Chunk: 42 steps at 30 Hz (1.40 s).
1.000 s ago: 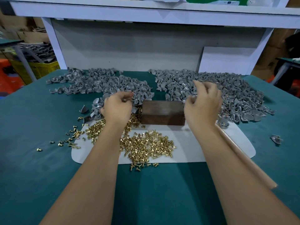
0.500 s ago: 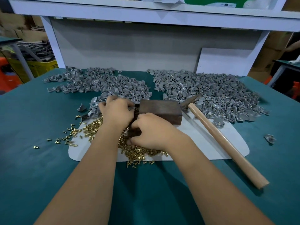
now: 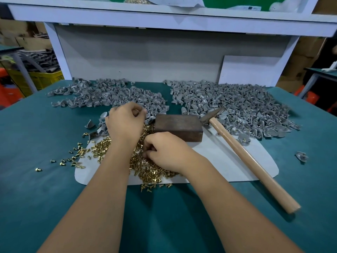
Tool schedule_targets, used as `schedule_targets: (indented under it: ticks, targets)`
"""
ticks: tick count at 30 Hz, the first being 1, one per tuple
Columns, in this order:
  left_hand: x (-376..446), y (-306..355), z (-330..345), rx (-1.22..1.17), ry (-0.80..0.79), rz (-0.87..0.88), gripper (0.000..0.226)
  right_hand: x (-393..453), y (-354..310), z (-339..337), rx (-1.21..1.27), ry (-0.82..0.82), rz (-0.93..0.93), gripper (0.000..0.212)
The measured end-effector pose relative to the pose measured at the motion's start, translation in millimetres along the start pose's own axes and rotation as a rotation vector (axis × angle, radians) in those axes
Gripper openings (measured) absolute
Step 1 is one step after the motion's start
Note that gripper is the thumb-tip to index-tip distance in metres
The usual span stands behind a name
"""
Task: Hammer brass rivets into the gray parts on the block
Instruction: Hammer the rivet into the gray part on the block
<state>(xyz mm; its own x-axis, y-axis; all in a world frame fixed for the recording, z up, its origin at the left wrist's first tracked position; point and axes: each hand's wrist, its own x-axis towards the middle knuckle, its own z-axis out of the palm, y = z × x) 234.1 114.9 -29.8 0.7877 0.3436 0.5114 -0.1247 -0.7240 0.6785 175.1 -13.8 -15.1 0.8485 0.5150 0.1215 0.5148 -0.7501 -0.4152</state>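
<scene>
Head view: no legible writing or brand anywhere; teal table [image 3: 45,198] under a white shelf frame [image 3: 164,19], white mat [image 3: 237,161] carrying the dark block [image 3: 178,126], hammer [image 3: 251,161] lying just right of it. Left hand [image 3: 125,123] curled at the edge of the gray parts [image 3: 228,106], fingertips pressed together, contents unclear. Right hand [image 3: 167,152] curled down into the brass rivets [image 3: 102,146], pinch hidden.

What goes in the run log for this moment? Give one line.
right hand: picking in brass rivets | left hand: at gray parts | hammer: lying unheld | block: bare
</scene>
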Motion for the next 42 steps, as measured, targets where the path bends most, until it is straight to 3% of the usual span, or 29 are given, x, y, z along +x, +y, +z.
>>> schedule_targets:
  ticks: [4,10,19,21,24,26,29,35,42]
  targets:
    - [-0.5,1.3,-0.3,-0.102,0.028,-0.026,0.014,-1.3,-1.6,-4.1,0.034,-0.061,0.015,0.020]
    - [-3.6,14.9,7.5,-0.234,-0.117,0.025,0.010,2.1,-2.7,-0.8,0.121,-0.073,0.025,0.005]
    - [-2.8,12.2,3.9,-0.340,-0.068,-0.024,0.010,-0.2,0.3,-5.6,0.293,-0.023,-0.032,0.013]
    - [-4.5,15.9,2.8,-0.369,-0.078,-0.041,0.004,-1.6,3.5,-10.4,0.390,0.053,0.001,0.012]
    - [-9.2,27.5,3.9,-0.497,-0.177,-0.079,0.008,-2.2,13.4,-18.8,0.551,0.376,0.049,0.015]
    - [-13.3,36.7,8.9,-0.460,-0.220,-0.038,0.013,-2.3,24.3,-24.4,0.553,0.612,0.092,0.018]
    - [-20.1,42.8,19.3,-0.385,-0.296,0.005,0.012,-4.5,43.8,-27.0,0.506,0.799,0.205,0.017]
    - [-24.1,37.7,21.0,-0.385,-0.395,0.001,0.013,-5.7,68.5,-27.7,0.480,0.909,0.400,0.019]
    - [-22.6,36.2,19.3,-0.490,-0.432,-0.035,0.024,-3.6,69.7,-26.0,0.447,0.864,0.409,0.019]
